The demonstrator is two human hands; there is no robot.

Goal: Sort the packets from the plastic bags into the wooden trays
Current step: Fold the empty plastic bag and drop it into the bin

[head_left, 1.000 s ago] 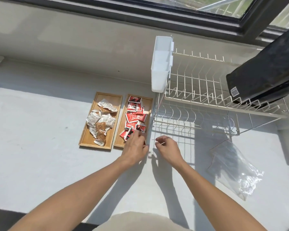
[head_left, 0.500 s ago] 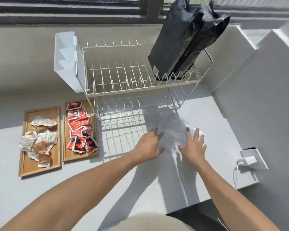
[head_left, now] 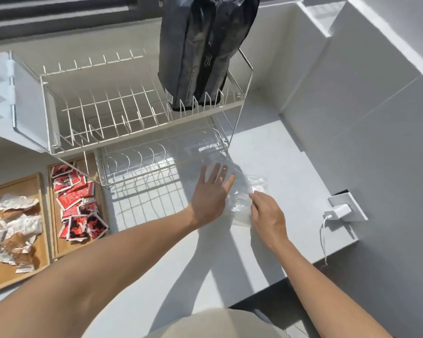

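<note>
A clear plastic bag (head_left: 242, 191) lies flat on the white counter just right of the dish rack. My left hand (head_left: 211, 195) rests on its left part, fingers spread. My right hand (head_left: 266, 212) is at the bag's right edge, fingers curled onto the plastic; whether it grips is unclear. Two wooden trays sit at the left: the far-left tray (head_left: 40, 215) holds white and brown packets (head_left: 15, 230), the other tray (head_left: 53, 230) holds red and black packets (head_left: 78, 203).
A white two-tier wire dish rack (head_left: 142, 132) stands behind the bag, with a black pouch (head_left: 200, 50) upright on its top tier and a white plastic holder (head_left: 12, 101) on its left end. A wall socket with a white charger (head_left: 340, 211) is at the right.
My view swung right from the trays to the plastic bag. Both hands left the red-packet tray and moved onto the bag; the right hand has since curled its fingers at the bag's edge.
</note>
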